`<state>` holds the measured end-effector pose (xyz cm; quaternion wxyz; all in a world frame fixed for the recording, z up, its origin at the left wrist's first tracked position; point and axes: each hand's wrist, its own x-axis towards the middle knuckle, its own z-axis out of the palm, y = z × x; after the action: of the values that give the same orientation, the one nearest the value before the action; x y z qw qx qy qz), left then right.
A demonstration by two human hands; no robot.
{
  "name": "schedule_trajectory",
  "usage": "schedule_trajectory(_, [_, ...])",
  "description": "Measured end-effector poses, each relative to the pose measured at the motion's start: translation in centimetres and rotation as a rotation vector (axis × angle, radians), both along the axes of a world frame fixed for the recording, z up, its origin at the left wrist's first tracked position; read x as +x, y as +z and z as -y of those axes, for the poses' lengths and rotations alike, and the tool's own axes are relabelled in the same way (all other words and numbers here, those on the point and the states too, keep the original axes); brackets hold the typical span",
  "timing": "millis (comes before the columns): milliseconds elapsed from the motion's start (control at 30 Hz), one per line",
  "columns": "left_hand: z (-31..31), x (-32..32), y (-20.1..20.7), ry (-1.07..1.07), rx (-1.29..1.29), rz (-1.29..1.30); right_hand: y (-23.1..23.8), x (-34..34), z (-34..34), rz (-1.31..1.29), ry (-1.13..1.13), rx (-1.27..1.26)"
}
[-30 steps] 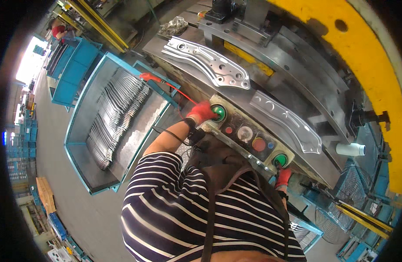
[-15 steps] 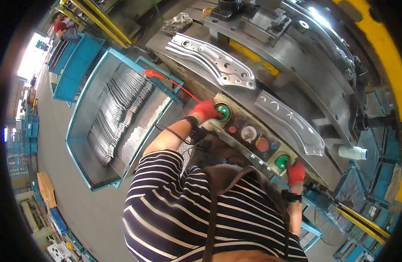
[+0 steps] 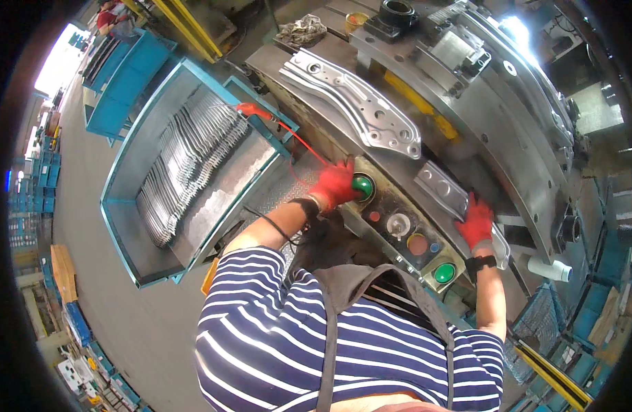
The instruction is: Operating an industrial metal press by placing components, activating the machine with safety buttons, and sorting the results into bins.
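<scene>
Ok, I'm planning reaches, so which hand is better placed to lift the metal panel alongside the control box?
Probably the right: the right hand lies over that metal panel, while the left hand is at the green button on the control box's left end.

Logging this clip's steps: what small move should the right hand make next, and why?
Perhaps close the right hand on the stamped metal part beneath it: the hand overlaps that part, and the green push button nearby stands uncovered.

Red-gloved hands (image 3: 335, 185), black wristbands (image 3: 481, 263), short-sleeved navy-and-white striped shirt (image 3: 271, 323), dark apron (image 3: 352, 283)
</scene>
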<state>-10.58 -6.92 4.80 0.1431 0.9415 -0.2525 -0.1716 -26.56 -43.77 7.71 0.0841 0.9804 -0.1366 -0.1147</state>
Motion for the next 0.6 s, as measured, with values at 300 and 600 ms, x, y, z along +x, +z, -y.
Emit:
schedule_trajectory(300, [3.5,-4.4,5.5,-0.621,-0.44,0.093,7.0,-3.2,-3.3,0.345,-0.115,0.2])
schedule_trajectory(600, [17.6,-9.4,15.6,-0.906,-0.656,-0.105,13.5,-3.5,7.1,0.963,-0.322,0.986])
